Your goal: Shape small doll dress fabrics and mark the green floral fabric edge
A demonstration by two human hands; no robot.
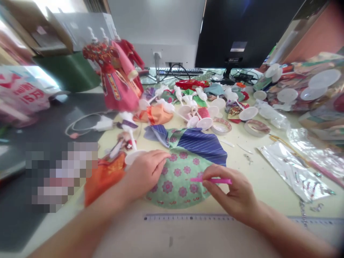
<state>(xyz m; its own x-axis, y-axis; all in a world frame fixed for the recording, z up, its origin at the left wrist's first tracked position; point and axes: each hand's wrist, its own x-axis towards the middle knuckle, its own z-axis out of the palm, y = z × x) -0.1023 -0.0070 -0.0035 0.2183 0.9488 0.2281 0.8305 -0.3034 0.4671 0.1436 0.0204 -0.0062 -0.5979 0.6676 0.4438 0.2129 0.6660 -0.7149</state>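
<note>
A small doll dress lies on the pale tabletop. It has a light green skirt [177,172] with pink flowers and a dark blue striped cloth part [202,143]. My left hand [146,172] rests on the skirt's left side near the waist. Its fingers are pressed together on the cloth, with their undersides hidden. Between thumb and fingertips, my right hand [232,190] pinches a slim pink pen-like tool [220,181] held level over the skirt's right part. The tool's thin tip points left; its exact kind is unclear.
A ruler [172,217] lies along the front. Behind are white doll stands [205,123], tape rolls [256,128] and dressed stands [115,82]. Orange cloth [100,179] is at left, a clear plastic bag [292,172] of small beads at right. Monitors [239,32] stand at the back.
</note>
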